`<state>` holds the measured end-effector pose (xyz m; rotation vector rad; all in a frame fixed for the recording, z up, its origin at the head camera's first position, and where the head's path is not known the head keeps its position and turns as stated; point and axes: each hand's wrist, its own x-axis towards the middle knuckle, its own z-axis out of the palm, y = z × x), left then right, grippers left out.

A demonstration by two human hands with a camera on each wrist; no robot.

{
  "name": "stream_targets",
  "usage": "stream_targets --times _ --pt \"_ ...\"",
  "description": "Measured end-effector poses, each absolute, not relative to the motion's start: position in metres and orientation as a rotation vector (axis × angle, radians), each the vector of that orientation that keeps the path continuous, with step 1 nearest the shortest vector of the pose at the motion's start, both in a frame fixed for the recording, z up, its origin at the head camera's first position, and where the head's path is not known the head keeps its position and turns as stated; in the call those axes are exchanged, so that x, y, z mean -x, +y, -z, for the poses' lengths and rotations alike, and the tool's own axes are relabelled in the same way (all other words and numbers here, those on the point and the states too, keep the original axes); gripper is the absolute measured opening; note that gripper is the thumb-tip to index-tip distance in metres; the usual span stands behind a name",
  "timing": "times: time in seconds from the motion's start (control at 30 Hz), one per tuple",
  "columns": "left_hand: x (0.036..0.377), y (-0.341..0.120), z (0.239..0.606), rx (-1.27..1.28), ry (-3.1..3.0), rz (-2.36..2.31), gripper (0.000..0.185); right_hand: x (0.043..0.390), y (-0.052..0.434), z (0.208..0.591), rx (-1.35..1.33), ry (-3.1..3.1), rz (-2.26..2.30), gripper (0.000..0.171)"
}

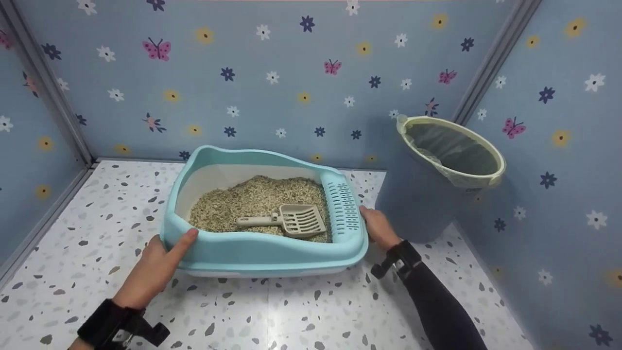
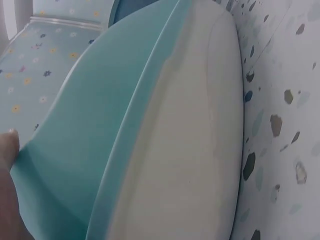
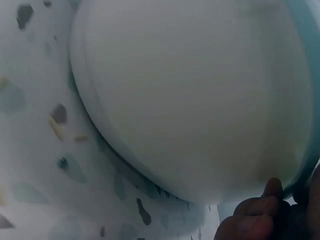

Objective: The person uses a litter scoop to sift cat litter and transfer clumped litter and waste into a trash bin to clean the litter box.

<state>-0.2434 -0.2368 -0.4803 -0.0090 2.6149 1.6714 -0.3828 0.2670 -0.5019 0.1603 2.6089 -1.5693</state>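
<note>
Litter box (image 1: 272, 253) lies long-axis left-right between left hand (image 1: 155, 265) and right hand (image 1: 379, 228).

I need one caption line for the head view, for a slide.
Both hands, left hand and right hand, grip a blue litter box holding a scoop.

At lower left of the head view, the left hand (image 1: 153, 267) is bare above a black wrist strap with clip; the right hand (image 1: 381, 228) wears a similar strap and dark long sleeve.

Turquoise litter box (image 1: 252, 253) with white base, beige scoop (image 1: 291, 220), speckled terrazzo floor (image 1: 291, 311), blue floral-butterfly walls (image 1: 272, 97)
</note>
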Motion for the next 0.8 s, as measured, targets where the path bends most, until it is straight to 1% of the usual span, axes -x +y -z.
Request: stream_targets --times 0.1,0.17,0.33,0.43,0.53,0.63,0.73,0.8 --pt "0.246 -0.234 0.482 0.017 2.626 -1.684 0.083 0.391 0.265 0.504 -0.177 2.663 1.553 0.053" --pt "0.250 -0.238 0.484 0.026 2.625 -1.678 0.084 0.388 0.263 0.507 -0.187 2.705 1.545 0.055" --pt "0.268 -0.254 0.487 0.131 2.603 -1.680 0.099 0.360 0.258 0.514 -0.169 2.705 1.574 0.059" --pt "0.279 -0.262 0.487 0.209 2.604 -1.718 0.099 0.341 0.255 0.517 -0.130 2.627 1.639 0.058" --pt "0.285 -0.263 0.486 0.241 2.641 -1.713 0.100 0.329 0.256 0.518 -0.119 2.559 1.684 0.058" --pt "0.281 -0.256 0.484 0.268 2.680 -1.638 0.111 0.334 0.259 0.516 -0.125 2.526 1.700 0.058" --pt "0.273 -0.245 0.483 0.284 2.664 -1.563 0.123 0.352 0.262 0.512 -0.134 2.541 1.685 0.059" --pt "0.270 -0.237 0.484 0.269 2.617 -1.586 0.129 0.367 0.264 0.510 -0.151 2.584 1.673 0.058"
